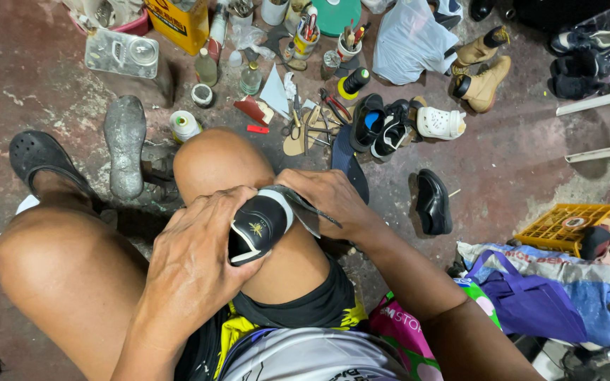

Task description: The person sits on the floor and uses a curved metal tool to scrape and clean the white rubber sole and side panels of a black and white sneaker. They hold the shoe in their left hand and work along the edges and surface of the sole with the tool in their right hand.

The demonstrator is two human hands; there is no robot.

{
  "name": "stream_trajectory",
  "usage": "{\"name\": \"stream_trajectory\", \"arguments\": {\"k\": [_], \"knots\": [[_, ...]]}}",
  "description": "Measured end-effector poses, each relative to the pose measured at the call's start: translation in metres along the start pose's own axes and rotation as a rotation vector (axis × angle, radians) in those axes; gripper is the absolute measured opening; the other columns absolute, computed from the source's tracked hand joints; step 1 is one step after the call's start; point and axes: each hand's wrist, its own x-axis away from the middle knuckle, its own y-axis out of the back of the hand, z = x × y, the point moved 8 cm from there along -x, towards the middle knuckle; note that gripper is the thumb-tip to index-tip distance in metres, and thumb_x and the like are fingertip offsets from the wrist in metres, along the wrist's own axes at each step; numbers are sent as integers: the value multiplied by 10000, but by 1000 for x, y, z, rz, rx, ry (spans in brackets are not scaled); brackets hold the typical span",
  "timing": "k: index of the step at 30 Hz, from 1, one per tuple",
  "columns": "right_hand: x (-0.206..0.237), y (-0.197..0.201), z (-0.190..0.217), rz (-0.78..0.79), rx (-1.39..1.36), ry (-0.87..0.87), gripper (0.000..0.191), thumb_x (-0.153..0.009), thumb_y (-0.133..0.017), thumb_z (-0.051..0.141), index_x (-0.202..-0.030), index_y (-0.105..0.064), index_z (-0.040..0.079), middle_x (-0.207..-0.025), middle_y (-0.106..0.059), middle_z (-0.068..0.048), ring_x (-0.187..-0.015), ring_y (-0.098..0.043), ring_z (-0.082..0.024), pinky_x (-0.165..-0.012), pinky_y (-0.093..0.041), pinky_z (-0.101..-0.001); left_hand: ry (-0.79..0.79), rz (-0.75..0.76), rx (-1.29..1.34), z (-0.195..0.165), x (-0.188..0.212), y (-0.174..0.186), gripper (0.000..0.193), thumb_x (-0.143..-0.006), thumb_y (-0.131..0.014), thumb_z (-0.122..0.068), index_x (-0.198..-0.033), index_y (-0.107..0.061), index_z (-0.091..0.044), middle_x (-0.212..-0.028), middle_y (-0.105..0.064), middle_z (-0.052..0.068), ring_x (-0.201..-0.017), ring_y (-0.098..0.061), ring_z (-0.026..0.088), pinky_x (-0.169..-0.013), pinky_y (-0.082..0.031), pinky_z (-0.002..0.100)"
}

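My left hand point(192, 261) grips a small black shoe point(257, 227) with white trim and a small gold emblem, pressed against my right thigh just below the knee. My right hand point(326, 197) holds the shoe's other end, where a thin dark sole or insole flap point(312, 212) peels away from it. Both hands touch the shoe. I sit low with bare knees over a stained concrete floor.
A metal shoe last on a stand point(125, 144) sits left of my knee. Tools, scissors, glue bottles and tins point(298, 106) lie ahead. Black shoes point(383, 127), a lone black shoe point(433, 203), tan boots point(481, 77), a yellow crate point(573, 226) and bags point(531, 296) fill the right.
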Motion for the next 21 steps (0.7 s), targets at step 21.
{"name": "stream_trajectory", "arguments": {"k": [21], "knots": [[16,-1,-2,23,-8,-48,219,-931,-642,217,-1090,-589,77,-939,-706,-134,-896,-706,-363,-721,-528,-416,112,-353,-202,-58,83,-17,525,-726,-922,-385,-1043,-671,-50,-1043,-677,111,-931,-656,298,-817,-466,410]]}}
